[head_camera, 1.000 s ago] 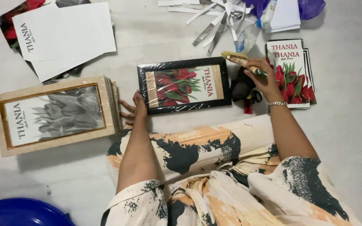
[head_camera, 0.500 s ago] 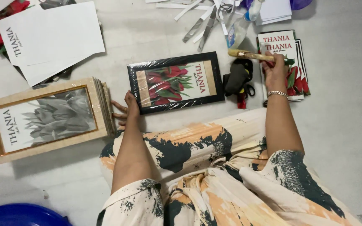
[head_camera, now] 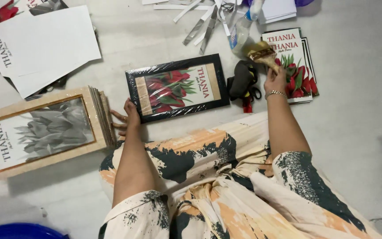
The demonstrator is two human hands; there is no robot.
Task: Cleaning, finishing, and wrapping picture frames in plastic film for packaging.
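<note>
**Brush lifted, frame steadied**

The right hand [head_camera: 276, 80] is clamped on the handle of a paintbrush [head_camera: 261, 53], bristles pointing away from the wrist. Just below it lies a stack of flower prints [head_camera: 298, 66]; beside its thumb, a black bundle [head_camera: 243, 79]. The left hand [head_camera: 129, 116], fingers spread, presses the near corner of a black wrapped frame [head_camera: 177, 87]. Beyond its knuckles stands a stack of wooden frames [head_camera: 45, 130].

brush handle: hidden inside the right hand [head_camera: 276, 79], above the black frame [head_camera: 177, 87]
bottle [head_camera: 242, 26]: blurred, top cut off by the edge
blue tub [head_camera: 21, 231]: cut off, far below the frame
left hand [head_camera: 127, 118]: fingertips hidden under the frame's corner
</note>
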